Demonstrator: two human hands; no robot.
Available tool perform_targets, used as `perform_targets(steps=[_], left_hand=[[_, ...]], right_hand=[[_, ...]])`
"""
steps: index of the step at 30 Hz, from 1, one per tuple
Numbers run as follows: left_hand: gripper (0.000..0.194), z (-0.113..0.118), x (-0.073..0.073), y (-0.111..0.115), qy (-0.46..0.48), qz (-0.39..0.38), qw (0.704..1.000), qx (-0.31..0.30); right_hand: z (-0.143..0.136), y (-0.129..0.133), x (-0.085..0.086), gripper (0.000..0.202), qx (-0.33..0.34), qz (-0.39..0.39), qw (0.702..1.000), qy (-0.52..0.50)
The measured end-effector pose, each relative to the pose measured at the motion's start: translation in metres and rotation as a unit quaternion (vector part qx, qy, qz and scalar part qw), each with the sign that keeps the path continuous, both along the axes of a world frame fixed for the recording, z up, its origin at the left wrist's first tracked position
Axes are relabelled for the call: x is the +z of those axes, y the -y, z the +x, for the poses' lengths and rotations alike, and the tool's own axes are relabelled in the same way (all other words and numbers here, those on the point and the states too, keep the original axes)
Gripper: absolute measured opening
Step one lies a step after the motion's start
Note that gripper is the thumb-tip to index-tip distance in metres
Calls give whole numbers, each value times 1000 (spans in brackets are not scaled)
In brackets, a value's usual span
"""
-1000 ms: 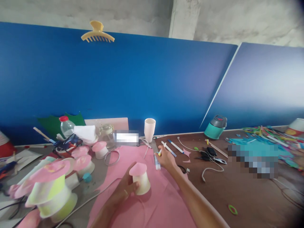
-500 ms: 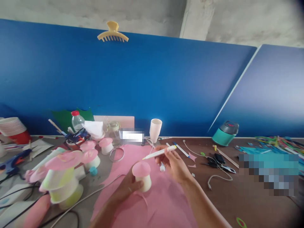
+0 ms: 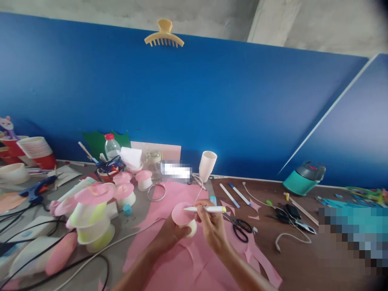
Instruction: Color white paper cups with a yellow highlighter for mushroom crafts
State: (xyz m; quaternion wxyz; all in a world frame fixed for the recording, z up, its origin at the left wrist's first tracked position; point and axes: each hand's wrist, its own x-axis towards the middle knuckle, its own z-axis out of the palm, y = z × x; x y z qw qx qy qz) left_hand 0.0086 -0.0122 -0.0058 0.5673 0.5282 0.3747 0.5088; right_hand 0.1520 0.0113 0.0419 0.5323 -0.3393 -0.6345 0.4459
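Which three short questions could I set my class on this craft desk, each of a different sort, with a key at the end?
1. Short answer: What does the right hand hold?

2. Fill in the blank: The left hand holds a small cup topped with a cap coloured ____.

3. True or false: The scissors lie to the right of both hands.

Key
1. A marker.
2. Pink.
3. True.
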Motion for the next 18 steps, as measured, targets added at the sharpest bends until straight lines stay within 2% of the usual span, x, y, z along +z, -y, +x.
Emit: perform_targets(steps=[3, 8, 15, 18], left_hand=[[50, 2, 3, 0, -1, -5, 1000, 0], [50, 4, 2, 0, -10, -10, 1000, -4], [50, 5, -3, 0, -10, -52, 998, 33], [47, 6, -3, 1, -12, -51, 998, 40]], right_hand=[[0, 0, -3, 22, -19, 33, 998, 44], [3, -2, -3, 25, -35, 42, 996, 72], [5, -2, -1, 28, -53, 32, 997, 53], [5, 0, 0, 31, -41, 23, 998, 36]])
